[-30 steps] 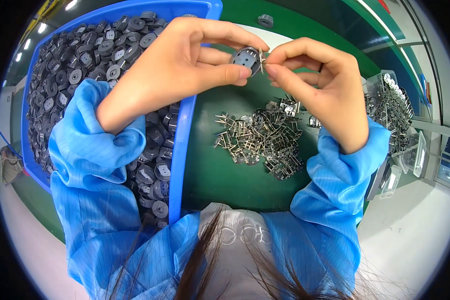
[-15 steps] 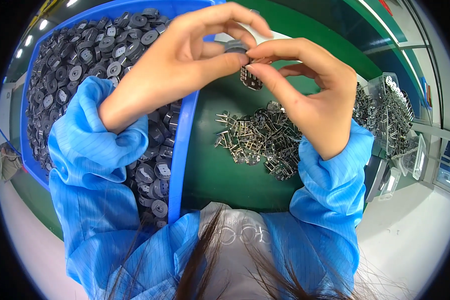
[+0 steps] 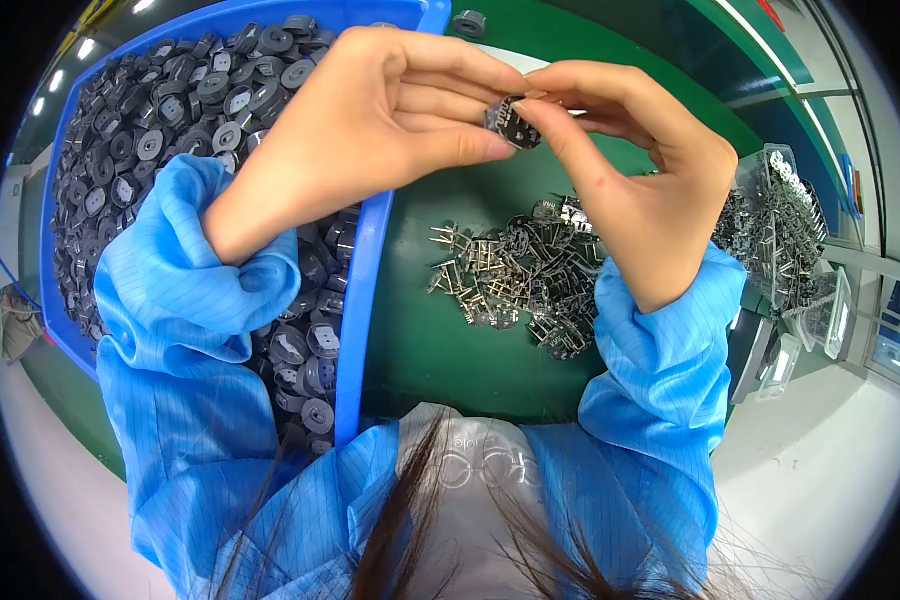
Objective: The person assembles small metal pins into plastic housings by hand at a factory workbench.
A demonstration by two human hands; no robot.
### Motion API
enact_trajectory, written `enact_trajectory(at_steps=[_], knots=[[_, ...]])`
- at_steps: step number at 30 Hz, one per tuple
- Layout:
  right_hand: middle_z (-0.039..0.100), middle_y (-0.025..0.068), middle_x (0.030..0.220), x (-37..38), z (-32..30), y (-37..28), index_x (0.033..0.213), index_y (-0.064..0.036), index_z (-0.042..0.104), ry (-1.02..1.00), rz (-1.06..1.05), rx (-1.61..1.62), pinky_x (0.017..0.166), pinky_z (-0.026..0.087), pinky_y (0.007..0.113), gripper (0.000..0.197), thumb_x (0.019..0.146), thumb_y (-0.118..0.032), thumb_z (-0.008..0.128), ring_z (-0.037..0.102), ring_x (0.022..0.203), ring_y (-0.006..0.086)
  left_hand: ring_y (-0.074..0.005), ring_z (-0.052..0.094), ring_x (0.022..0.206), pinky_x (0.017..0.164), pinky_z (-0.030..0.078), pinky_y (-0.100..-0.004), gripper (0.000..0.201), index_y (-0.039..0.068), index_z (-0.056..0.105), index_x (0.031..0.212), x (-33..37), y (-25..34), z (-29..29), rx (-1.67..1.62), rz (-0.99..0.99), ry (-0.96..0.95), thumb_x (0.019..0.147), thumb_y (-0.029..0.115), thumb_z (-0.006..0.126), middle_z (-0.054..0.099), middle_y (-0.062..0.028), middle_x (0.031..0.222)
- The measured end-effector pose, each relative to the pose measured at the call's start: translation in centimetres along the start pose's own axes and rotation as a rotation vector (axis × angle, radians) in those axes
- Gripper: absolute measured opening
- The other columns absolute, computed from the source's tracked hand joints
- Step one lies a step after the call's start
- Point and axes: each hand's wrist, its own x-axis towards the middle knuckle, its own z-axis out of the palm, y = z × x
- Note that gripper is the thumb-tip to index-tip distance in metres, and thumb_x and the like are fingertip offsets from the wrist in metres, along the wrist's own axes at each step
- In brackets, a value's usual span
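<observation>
A small dark circuit board [image 3: 513,122], rounded with pale marks, is held up between my two hands. My right hand [image 3: 642,150] pinches its right side between thumb and forefinger. My left hand [image 3: 390,110] has long, nearly straight fingers behind the board's left edge, and its thumb tip touches the lower edge. Some thin metal prongs show at the right fingertips. Below lies a heap of similar boards with metal pins [image 3: 520,265]. Beyond the hands sits a single round grey plastic part [image 3: 469,23].
A blue tray [image 3: 365,300] full of round dark-grey plastic parts [image 3: 150,145] stands on the left. The green work surface [image 3: 440,370] lies between it and the pin heap. Clear plastic boxes [image 3: 785,230] with more pinned pieces stand at the right.
The board has turned and risen between my hands. The grey round part no longer shows at my left fingertips; a similar part now shows beyond them. My left fingers have straightened.
</observation>
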Motion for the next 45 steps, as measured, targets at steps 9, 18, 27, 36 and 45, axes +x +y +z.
enact_trajectory(at_steps=[9, 18, 27, 36, 45], knots=[[0.068, 0.0079, 0.08, 0.3, -0.4, 0.2, 0.085, -0.0001, 0.068, -0.043, -0.223, -0.218, 0.065, 0.053, 0.024, 0.017, 0.07, 0.006, 0.072, 0.066, 0.072, 0.0163, -0.0185, 0.065, 0.092, 0.084, 0.054, -0.0286, 0.03, -0.007, 0.058, 0.105, 0.0, 0.1, -0.3, 0.011, -0.045, 0.014, 0.077, -0.01, 0.066, 0.065, -0.0128, 0.1], [0.066, 0.0084, 0.076, 0.0, -0.3, 0.2, 0.085, -0.0019, 0.069, -0.085, -0.315, -0.332, 0.058, 0.05, 0.025, 0.018, 0.068, 0.006, 0.071, 0.065, 0.068, 0.0194, -0.0174, 0.066, 0.09, 0.083, 0.053, -0.0276, 0.026, -0.008, 0.059, 0.102, 0.0, -0.3, -0.3, 0.036, -0.068, -0.017, 0.078, -0.008, 0.066, 0.066, -0.0136, 0.098], [0.066, 0.0083, 0.08, -0.3, -0.1, -0.1, 0.088, -0.0012, 0.068, -0.116, -0.28, -0.349, 0.06, 0.051, 0.025, 0.02, 0.069, 0.006, 0.07, 0.065, 0.07, 0.0192, -0.0159, 0.065, 0.093, 0.085, 0.05, -0.0248, 0.025, -0.006, 0.061, 0.105, 0.1, -0.5, -0.5, -0.038, -0.127, 0.008, 0.08, -0.004, 0.063, 0.067, -0.0129, 0.098], [0.068, 0.0089, 0.082, 0.3, -0.3, -0.2, 0.088, 0.0008, 0.068, -0.034, -0.197, -0.181, 0.066, 0.052, 0.025, 0.018, 0.072, 0.009, 0.069, 0.066, 0.073, 0.0157, -0.0157, 0.065, 0.089, 0.082, 0.054, -0.0278, 0.035, -0.005, 0.059, 0.104, 0.0, -0.6, 0.0, 0.032, -0.018, 0.044, 0.072, -0.011, 0.07, 0.065, -0.0107, 0.095], [0.069, 0.0084, 0.083, 0.5, -0.8, -0.5, 0.085, 0.0029, 0.067, -0.075, -0.18, -0.176, 0.071, 0.052, 0.024, 0.016, 0.071, 0.007, 0.072, 0.067, 0.077, 0.0143, -0.019, 0.066, 0.089, 0.081, 0.056, -0.0307, 0.027, -0.005, 0.058, 0.098, 0.0, -0.5, 0.1, 0.038, 0.03, 0.069, 0.074, -0.012, 0.068, 0.065, -0.0118, 0.093]])
